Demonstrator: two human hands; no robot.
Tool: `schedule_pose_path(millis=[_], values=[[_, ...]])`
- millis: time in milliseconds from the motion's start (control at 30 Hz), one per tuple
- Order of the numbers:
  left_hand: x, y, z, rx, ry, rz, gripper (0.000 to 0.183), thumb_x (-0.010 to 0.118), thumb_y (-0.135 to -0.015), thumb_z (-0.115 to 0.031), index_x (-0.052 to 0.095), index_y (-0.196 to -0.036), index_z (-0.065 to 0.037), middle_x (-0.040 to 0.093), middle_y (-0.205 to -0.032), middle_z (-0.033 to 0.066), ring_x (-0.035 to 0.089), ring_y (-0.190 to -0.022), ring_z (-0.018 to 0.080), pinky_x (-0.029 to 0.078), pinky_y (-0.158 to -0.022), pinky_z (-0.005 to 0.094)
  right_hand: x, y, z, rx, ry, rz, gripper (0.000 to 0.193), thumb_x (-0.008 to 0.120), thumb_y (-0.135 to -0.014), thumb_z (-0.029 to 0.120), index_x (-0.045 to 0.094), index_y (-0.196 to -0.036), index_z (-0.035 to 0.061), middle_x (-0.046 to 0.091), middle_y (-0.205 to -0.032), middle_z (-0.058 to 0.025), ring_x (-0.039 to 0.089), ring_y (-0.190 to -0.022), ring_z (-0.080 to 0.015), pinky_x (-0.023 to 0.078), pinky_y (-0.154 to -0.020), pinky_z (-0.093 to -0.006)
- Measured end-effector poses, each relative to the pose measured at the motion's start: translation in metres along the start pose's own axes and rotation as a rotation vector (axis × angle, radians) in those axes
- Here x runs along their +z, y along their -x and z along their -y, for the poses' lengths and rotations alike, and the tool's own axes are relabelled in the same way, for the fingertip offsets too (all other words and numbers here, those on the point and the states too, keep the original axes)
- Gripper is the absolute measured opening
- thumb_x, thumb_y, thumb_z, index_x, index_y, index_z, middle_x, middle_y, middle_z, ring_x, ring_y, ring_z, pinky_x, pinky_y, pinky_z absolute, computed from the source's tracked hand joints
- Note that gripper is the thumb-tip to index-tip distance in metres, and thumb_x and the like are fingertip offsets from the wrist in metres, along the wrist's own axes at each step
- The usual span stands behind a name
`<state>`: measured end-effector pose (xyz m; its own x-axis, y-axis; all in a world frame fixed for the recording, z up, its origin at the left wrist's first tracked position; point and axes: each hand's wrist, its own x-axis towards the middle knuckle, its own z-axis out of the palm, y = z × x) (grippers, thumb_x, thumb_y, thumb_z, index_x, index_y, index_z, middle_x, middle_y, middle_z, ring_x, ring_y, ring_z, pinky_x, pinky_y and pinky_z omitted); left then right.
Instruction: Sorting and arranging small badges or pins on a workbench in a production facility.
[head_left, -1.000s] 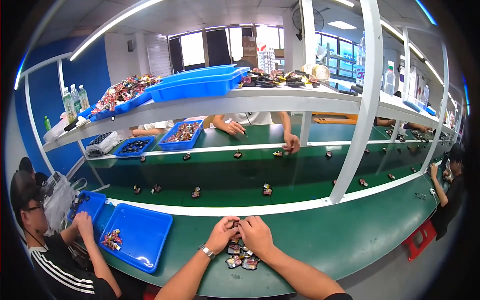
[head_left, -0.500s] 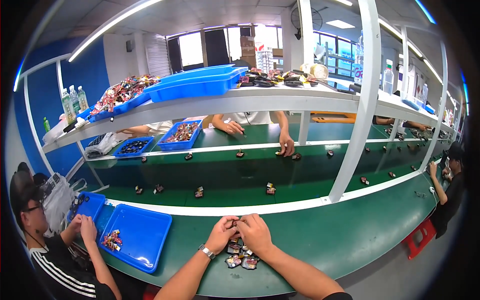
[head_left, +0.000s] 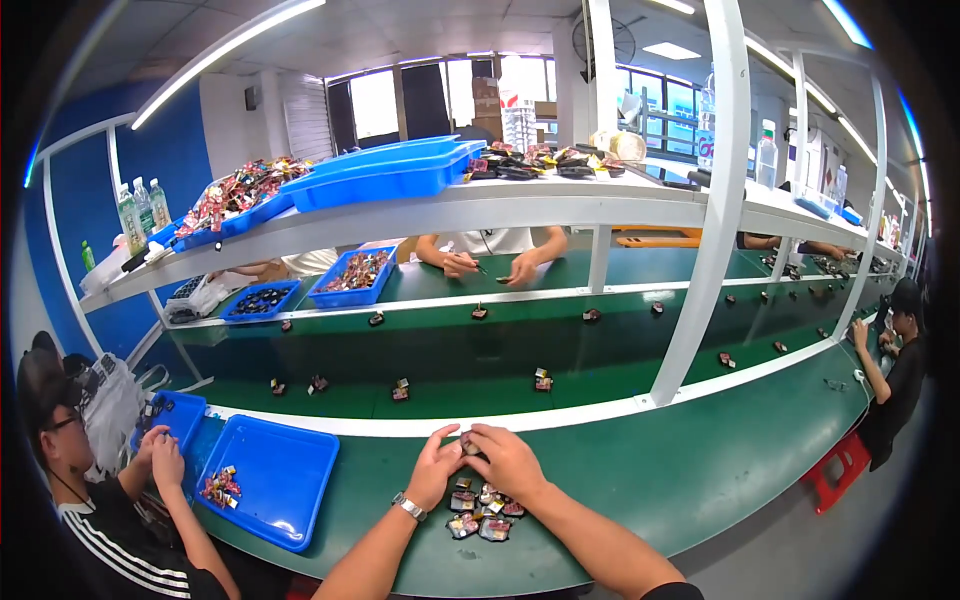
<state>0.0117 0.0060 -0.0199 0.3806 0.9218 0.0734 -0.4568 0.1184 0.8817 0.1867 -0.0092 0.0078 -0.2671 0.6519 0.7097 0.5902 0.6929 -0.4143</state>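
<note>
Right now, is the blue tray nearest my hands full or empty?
Mostly empty: the tray shows wide bare bottom, with one small pile of parts.

White metal shelf spans the workshop

Stacked blue plastic trays sit on the shelf, with clear, green-labelled plastic bottles standing at its left end and a clear plastic bottle with a green cap toward the right. A deep blue wall rises at left. Behind are a round caged fan, brown cardboard boxes and dark curtains beside bright windows. A long white tube light hangs overhead; a red plastic stool stands at lower right.
</note>
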Motion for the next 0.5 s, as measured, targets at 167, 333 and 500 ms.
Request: schedule_pose_path(millis=[167,333,500], values=[[0.021,0.012,-0.019,0.047,-0.790,-0.033,0.037,0.052,-0.096,-0.013,0.048,-0.131,-0.001,0.064,-0.124,0.0142,0.061,-0.111,0.0184,0.047,-0.095,0.0313,-0.028,-0.003,-0.072,0.291,0.169,-0.224,0.030,0.077,-0.067,0.007,0.063,-0.093,0.0046,0.063,-0.105,-0.0125,0.060,-0.101,-0.0332,0.048,-0.089,-0.0402],[0.031,0.018,-0.020,0.102,-0.881,0.106,0.036,0.057,-0.093,-0.013,0.052,-0.127,-0.004,0.069,-0.114,0.0106,0.066,-0.106,0.0214,0.050,-0.093,0.0325,-0.075,0.011,-0.149,0.560,0.391,-0.360,0.040,0.079,-0.063,0.007,0.063,-0.099,0.0032,0.062,-0.106,-0.0126,0.061,-0.095,-0.0322,0.049,-0.083,-0.0398],[0.030,0.015,-0.019,0.071,-0.862,0.182,0.035,0.058,-0.092,-0.013,0.054,-0.125,-0.002,0.069,-0.112,0.0114,0.068,-0.102,0.0206,0.052,-0.089,0.0322,-0.078,0.006,-0.169,0.648,0.468,-0.295,0.042,0.079,-0.068,0.017,0.063,-0.104,0.0039,0.061,-0.110,-0.0141,0.059,-0.099,-0.0332,0.048,-0.085,-0.0409]])
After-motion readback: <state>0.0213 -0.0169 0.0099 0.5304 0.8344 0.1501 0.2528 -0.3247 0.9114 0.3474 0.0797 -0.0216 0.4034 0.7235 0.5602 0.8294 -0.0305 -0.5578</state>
